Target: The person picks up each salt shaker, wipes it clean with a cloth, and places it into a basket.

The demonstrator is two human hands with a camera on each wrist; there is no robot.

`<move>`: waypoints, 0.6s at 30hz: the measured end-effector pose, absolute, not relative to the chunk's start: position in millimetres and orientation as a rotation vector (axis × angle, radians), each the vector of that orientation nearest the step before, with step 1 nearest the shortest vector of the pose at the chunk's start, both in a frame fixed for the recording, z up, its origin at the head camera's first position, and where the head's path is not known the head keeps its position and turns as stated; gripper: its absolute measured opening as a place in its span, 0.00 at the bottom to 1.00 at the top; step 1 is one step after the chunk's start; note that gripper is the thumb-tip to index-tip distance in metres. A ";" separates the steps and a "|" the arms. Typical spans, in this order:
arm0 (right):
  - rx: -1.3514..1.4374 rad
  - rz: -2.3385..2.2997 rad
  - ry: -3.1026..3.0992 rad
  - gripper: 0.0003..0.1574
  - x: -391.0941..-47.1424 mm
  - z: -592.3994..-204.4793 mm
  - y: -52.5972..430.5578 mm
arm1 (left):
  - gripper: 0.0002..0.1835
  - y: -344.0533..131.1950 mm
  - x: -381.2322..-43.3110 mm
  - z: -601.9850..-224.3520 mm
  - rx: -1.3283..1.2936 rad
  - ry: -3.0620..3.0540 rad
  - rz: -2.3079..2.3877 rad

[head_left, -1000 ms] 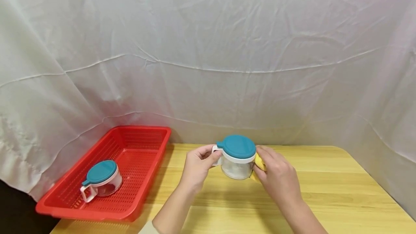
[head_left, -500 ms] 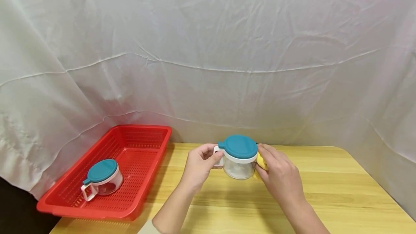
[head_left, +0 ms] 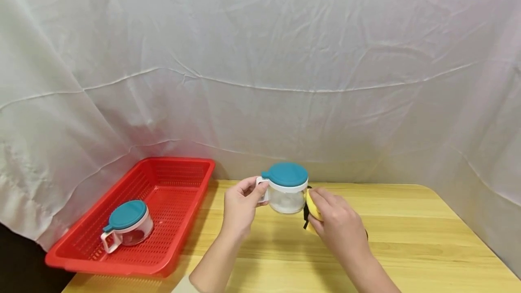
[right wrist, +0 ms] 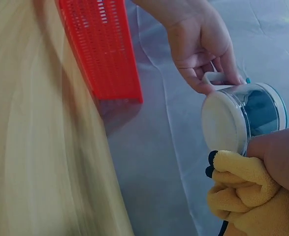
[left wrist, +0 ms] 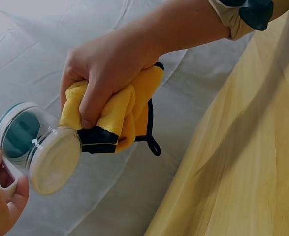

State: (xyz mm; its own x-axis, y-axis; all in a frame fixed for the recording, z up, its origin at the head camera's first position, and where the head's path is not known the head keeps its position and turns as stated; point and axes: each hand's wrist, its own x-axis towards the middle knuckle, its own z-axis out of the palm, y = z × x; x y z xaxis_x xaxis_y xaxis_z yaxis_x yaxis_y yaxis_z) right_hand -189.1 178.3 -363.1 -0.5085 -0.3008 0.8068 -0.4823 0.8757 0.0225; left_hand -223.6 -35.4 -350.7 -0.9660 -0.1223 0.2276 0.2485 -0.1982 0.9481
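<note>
To the left of the left hand (head_left: 240, 207) stands a red basket (head_left: 175, 202), and inside it sits one jar (head_left: 132, 234) with a plain blue lid (head_left: 128, 215). The left hand pinches the white handle (right wrist: 214, 77) of another jar (head_left: 286, 200), which is held just to its right, above the wooden table (head_left: 427, 225). The right hand (head_left: 339, 218) grips a yellow cloth (left wrist: 119, 113) with black edging (left wrist: 100, 135); this cloth touches the held jar's side.
</note>
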 end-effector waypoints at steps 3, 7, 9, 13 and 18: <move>0.596 0.252 -2.113 0.38 -188.6 -363.8 176.5 | 0.15 -36.3 -224.2 -350.4 -0.119 -1.788 -2.239; 0.631 0.267 -2.062 0.38 -187.8 -361.3 176.3 | 0.14 -37.0 -224.6 -350.1 -0.120 -1.785 -2.220; 0.650 0.281 -2.025 0.37 -187.6 -358.8 176.6 | 0.14 -37.3 -224.8 -350.1 -0.123 -1.789 -2.217; 0.670 0.329 -1.989 0.36 -185.8 -354.4 178.6 | 0.14 -37.5 -225.0 -350.5 -0.131 -1.800 -2.220; 0.701 0.367 -1.908 0.27 -185.6 -352.0 178.6 | 0.14 -37.3 -224.3 -349.5 -0.130 -1.800 -2.240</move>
